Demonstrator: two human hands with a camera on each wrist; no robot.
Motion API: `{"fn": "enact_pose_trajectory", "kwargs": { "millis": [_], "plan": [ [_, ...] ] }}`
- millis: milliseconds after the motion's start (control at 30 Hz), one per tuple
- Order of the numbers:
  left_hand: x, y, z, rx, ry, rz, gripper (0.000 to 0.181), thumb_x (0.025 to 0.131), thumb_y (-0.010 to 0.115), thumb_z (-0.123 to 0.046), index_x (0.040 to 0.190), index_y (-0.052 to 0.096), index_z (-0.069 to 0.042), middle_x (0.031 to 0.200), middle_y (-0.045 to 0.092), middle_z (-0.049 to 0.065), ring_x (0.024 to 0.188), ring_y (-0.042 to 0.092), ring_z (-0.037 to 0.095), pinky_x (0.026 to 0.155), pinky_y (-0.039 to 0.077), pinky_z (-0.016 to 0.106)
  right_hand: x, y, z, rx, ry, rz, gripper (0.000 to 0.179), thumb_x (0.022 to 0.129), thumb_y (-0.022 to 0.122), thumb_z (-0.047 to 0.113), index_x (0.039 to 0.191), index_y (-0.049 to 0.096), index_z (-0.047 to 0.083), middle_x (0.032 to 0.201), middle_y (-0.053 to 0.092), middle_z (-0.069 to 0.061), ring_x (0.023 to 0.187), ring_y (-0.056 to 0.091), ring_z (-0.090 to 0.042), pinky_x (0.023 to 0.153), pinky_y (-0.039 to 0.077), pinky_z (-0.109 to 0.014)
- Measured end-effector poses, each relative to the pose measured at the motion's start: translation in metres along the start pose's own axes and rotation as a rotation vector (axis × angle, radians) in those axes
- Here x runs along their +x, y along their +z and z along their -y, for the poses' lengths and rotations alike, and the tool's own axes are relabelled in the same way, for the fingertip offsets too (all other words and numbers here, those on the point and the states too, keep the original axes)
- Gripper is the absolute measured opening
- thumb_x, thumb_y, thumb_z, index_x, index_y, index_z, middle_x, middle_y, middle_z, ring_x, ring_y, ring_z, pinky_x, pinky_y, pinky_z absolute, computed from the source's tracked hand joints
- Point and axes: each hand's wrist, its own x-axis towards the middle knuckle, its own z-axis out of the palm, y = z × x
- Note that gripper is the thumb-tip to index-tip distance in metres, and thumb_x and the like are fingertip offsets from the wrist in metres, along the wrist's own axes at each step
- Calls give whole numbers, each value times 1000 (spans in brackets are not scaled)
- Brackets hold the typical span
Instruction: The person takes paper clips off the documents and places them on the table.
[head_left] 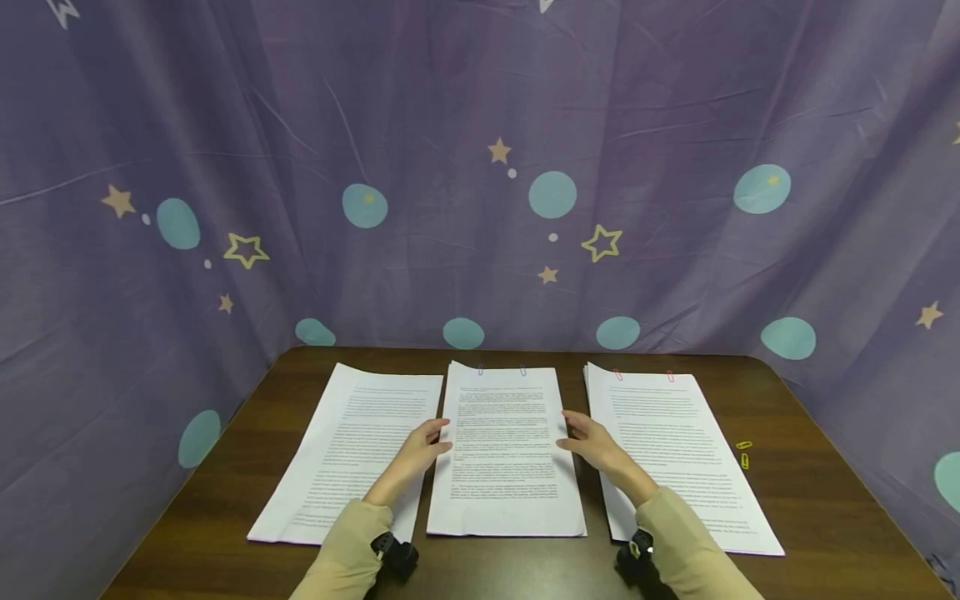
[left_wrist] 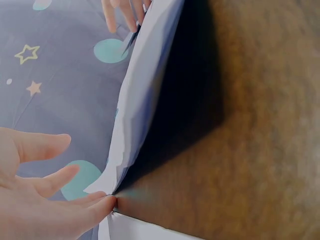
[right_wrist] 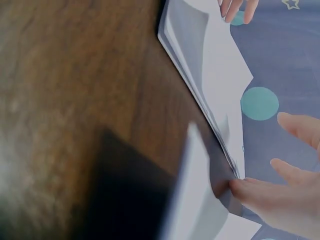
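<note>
A stack of printed sheets (head_left: 504, 512) lies in the middle of the table, with two blue paper clips (head_left: 522, 371) along its top edge. My left hand (head_left: 415, 452) is at the stack's left side, thumb and fingers spread. In the left wrist view, the left fingertips (left_wrist: 107, 201) meet the edge of the sheets near the tabletop. Opposite, my right hand (head_left: 596, 446) stands at the right side with its thumb apart from the fingers. The right wrist view has the right fingertips (right_wrist: 239, 187) right at the paper's edge.
Another printed stack (head_left: 360, 433) lies to the left, partly behind the left hand. On the right is a third stack (head_left: 675, 450) with two red paper clips (head_left: 671, 377) on top. Two yellow paper clips (head_left: 745, 461) lie beside it. A patterned curtain (head_left: 480, 108) hangs behind the wooden table (head_left: 495, 571).
</note>
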Motion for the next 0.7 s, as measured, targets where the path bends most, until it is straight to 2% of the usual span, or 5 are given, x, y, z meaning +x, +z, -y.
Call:
{"fn": "enact_pose_trajectory", "kwargs": {
  "millis": [200,367,533,633,700],
  "plan": [
    [0,1,-1,33,-24,33,41,81,53,2,121,44,10,127,37,32,119,33,44,97,31,48,0,-1,-3,-37,27,66,63,81,60,7,132,28,-10,136,22,-32,125,22,-44,101,22,-49],
    [-2,3,-2,47,-26,61,41,81,53,1,121,44,9,129,34,33,120,31,45,97,30,49,-1,1,-6,-61,63,56,61,79,60,7,131,31,-9,136,23,-31,125,22,-44,101,23,-50],
    [-2,6,-1,49,-21,45,40,80,54,2,118,46,10,127,37,33,119,33,45,96,31,49,-2,4,-6,-48,67,41,59,78,60,5,129,34,-10,135,25,-32,125,21,-44,101,22,-50],
    [2,7,0,-17,-66,4,39,79,53,4,117,48,10,125,41,31,116,37,43,94,35,47,-1,5,-4,-26,91,7,56,79,58,4,128,34,-11,134,28,-31,125,23,-43,101,23,-49],
    [6,7,1,-96,-95,-30,39,78,51,8,117,48,12,121,44,31,113,42,41,90,40,44,0,5,-3,-17,116,-31,53,80,56,3,127,35,-11,133,30,-31,123,27,-42,100,26,-48]
  ]
}}
